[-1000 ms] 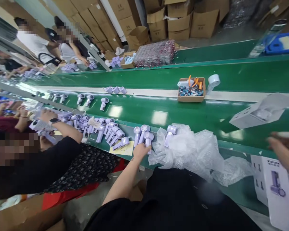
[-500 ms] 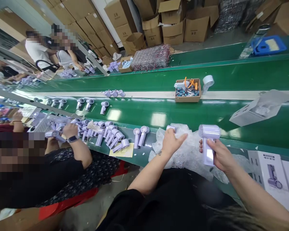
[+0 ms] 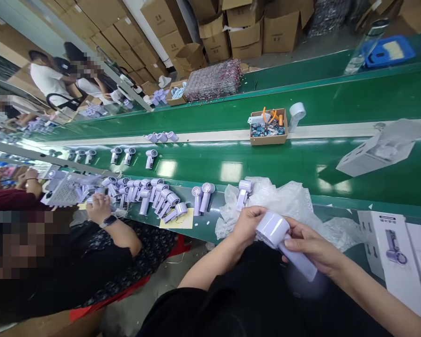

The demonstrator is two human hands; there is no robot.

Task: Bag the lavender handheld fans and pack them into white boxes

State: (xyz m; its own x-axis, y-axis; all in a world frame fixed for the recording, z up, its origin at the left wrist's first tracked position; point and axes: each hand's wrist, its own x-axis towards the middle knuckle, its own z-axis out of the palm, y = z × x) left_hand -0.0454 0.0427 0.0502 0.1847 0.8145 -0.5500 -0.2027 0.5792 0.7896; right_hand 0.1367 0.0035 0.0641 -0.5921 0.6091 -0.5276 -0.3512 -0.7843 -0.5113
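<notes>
A lavender handheld fan [image 3: 273,229] is tilted in front of my body, its round head toward the left and its handle down to the right. My right hand [image 3: 310,243] is wrapped round the handle near the head. At the left side of the head, my left hand [image 3: 249,224] grips it with fingers and thumb. Just beyond, a second lavender fan [image 3: 244,192] lies on crumpled clear plastic bags [image 3: 287,201]. Two more fans [image 3: 206,196] lie to the left of the bags.
Many fans [image 3: 164,199] are piled at the left, beside a co-worker's hand [image 3: 100,208]. A small parts carton [image 3: 268,139], tape roll [image 3: 296,112] and open white box [image 3: 375,157] stand beyond. A printed fan box [image 3: 389,252] is at right.
My right hand has brought its fan down and left, tilting it. My left hand has left the fan on the bags and taken hold of the held fan's head.
</notes>
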